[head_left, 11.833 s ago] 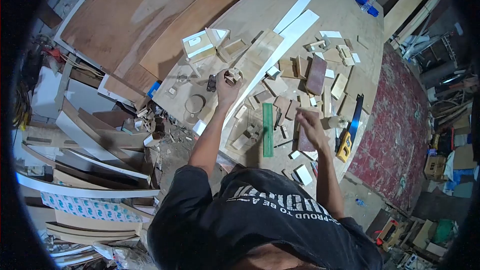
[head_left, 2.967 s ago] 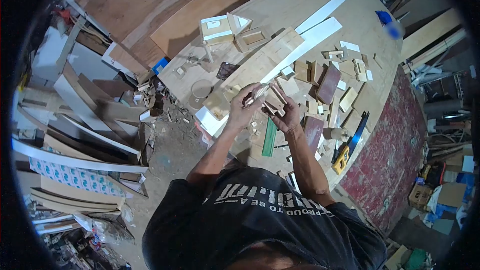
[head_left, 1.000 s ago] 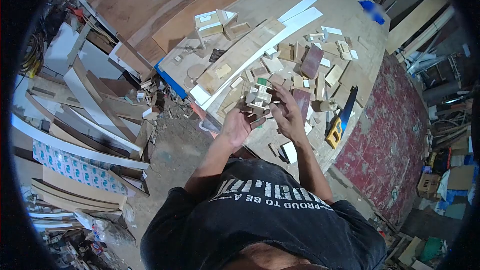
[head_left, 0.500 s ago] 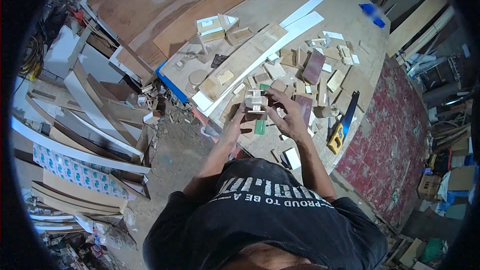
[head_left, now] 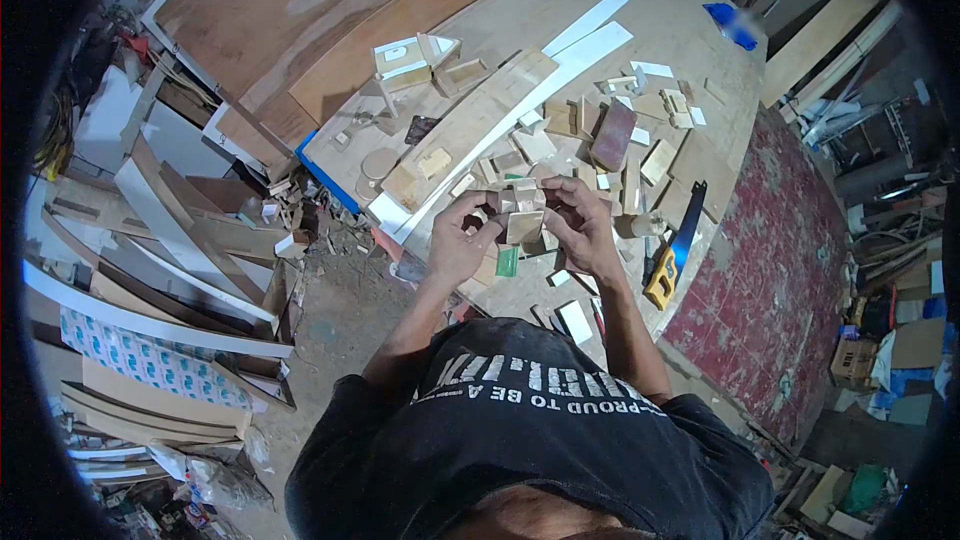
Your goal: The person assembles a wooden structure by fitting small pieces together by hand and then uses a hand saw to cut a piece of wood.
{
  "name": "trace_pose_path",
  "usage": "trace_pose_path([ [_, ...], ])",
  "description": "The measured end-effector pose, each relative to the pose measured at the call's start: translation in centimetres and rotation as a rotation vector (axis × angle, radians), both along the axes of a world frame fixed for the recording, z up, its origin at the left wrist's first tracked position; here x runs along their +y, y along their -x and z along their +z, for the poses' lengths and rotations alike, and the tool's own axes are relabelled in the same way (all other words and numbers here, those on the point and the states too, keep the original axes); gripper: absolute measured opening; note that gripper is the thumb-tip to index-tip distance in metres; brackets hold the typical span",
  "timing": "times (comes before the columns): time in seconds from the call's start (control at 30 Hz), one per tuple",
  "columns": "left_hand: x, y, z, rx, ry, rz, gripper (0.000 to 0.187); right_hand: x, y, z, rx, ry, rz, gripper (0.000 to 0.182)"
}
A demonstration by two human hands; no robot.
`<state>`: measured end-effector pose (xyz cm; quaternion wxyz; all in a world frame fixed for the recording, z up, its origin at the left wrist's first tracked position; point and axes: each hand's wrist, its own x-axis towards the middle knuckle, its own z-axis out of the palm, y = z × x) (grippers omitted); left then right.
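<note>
Between my two hands, over the near part of the workbench (head_left: 690, 50), is a small assembly of wooden pieces (head_left: 524, 226). My left hand (head_left: 463, 240) grips it from the left, with thumb and fingers closed on its edge. From the right, my right hand (head_left: 583, 230) pinches the same assembly. A flat square face of it is turned toward me. Just below the hands a green piece (head_left: 508, 261) lies on the bench. Several wood offcuts lie around, and a reddish-brown block (head_left: 613, 135) rests beyond my right hand.
A handsaw (head_left: 676, 252) with a yellow handle lies near the bench's right edge. Long white strips (head_left: 590, 52) run across the bench. A small wooden box (head_left: 402, 62) stands at the back left. Curved panels (head_left: 180, 285) are stacked on the left.
The wooden assembly has been tilted, so a flat square face now shows where an H-shaped end was. Both hands have closed in around it. The view has shifted slightly.
</note>
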<state>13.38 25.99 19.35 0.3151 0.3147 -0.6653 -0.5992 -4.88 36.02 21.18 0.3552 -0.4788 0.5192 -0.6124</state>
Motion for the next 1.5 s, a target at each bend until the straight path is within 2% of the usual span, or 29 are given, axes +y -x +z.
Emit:
trace_pose_path([
  [0.1,-0.7,0.6,-0.7,0.138,0.045,0.066,0.027,0.6,1.3,-0.6,0.027,-0.047,-0.054,0.036],
  [0.13,-1.0,0.5,-0.5,0.167,-0.09,0.049,0.023,0.4,1.4,-0.7,-0.003,0.031,-0.079,0.036],
  [0.23,-2.5,0.0,-0.6,0.241,-0.103,0.097,0.019,0.7,3.1,-1.1,-0.031,-0.038,-0.141,0.037],
  [0.27,-2.8,-0.1,-1.1,0.285,-0.221,0.107,0.018,0.7,3.2,-1.5,-0.15,-0.03,-0.149,0.036],
  [0.3,-3.2,-0.3,-1.4,0.283,-0.226,0.107,0.018,0.5,3.2,-1.7,-0.151,-0.035,-0.151,0.036],
  [0.37,-4.1,-0.8,-2.0,0.371,-0.579,0.087,0.018,-0.1,3.2,-2.5,-0.448,-0.021,-0.091,0.035],
  [0.4,-4.2,-0.9,-2.1,0.417,-0.592,0.063,0.028,-0.3,3.2,-2.7,-0.488,-0.012,-0.051,0.039],
  [0.53,-7.0,-1.2,-6.6,0.249,-0.537,0.13,0.028,-1.6,2.3,-4.2,-0.582,-0.089,-0.059,0.035],
  [0.6,-9.7,-0.8,-9.3,-0.24,-0.034,0.214,0.026,-2.4,1.9,-5.3,-0.591,-0.096,-0.06,0.034],
  [0.63,-11.2,-0.6,-11.4,-0.243,-0.04,0.222,0.026,-2.9,1.7,-5.6,-0.595,-0.092,-0.069,0.033],
  [0.7,-14.4,-0.2,-15.2,-0.466,0.356,0.237,0.023,-3.6,0.9,-5.5,-0.589,-0.127,-0.092,0.032],
  [0.73,-15.8,0.1,-15.5,-0.464,0.356,0.229,0.023,-3.8,0.5,-5.0,-0.561,-0.132,-0.093,0.031],
  [0.8,-18.0,1.3,-16.1,-0.664,0.511,0.103,0.019,-4.3,0.3,-4.8,-0.492,-0.132,-0.103,0.029],
  [0.9,-21.0,2.9,-18.0,-0.721,0.608,-0.028,0.018,-5.1,-0.3,-4.6,-0.375,-0.136,-0.185,0.029],
  [1.0,-22.7,3.6,-19.3,-0.696,0.641,-0.088,0.02,-5.5,-0.7,-3.9,-0.363,-0.136,-0.226,0.031],
  [1.03,-23.2,3.5,-19.9,-0.665,0.666,-0.105,0.022,-5.7,-0.8,-3.7,-0.353,-0.14,-0.225,0.032],
  [1.07,-24.0,3.7,-20.5,-0.731,0.64,-0.181,0.032,-5.9,-0.9,-3.5,-0.351,-0.142,-0.238,0.032],
  [1.1,-23.7,3.7,-19.7,-0.724,0.64,-0.193,0.032,-6.0,-1.0,-3.4,-0.301,-0.164,-0.242,0.033],
  [1.17,-22.6,3.6,-17.6,-0.455,0.363,-0.056,0.047,-6.3,-1.5,-2.6,-0.244,-0.187,-0.249,0.034],
  [1.2,-23.3,4.2,-19.5,-0.337,0.351,-0.016,0.058,-6.5,-2.0,-1.6,-0.169,-0.189,-0.245,0.036],
  [1.27,-20.3,2.4,-10.4,0.071,-0.261,-0.295,0.06,-6.8,-2.5,-0.1,-0.077,-0.219,-0.223,0.039],
  [1.33,-16.5,1.1,-5.1,0.334,-0.365,-0.46,0.069,-7.1,-2.8,0.4,-0.075,-0.202,-0.205,0.038],
  [1.37,-14.7,0.9,-3.6,0.336,-0.363,-0.448,0.069,-7.3,-3.0,0.6,-0.071,-0.182,-0.184,0.037],
  [1.43,-12.2,0.6,-1.5,0.34,-0.032,-0.416,0.079,-7.3,-3.0,1.0,0.001,-0.192,-0.156,0.035],
  [1.5,-11.5,-0.1,-0.1,0.306,-0.067,-0.417,0.078,-7.5,-3.2,2.0,0.077,-0.19,-0.135,0.033],
])
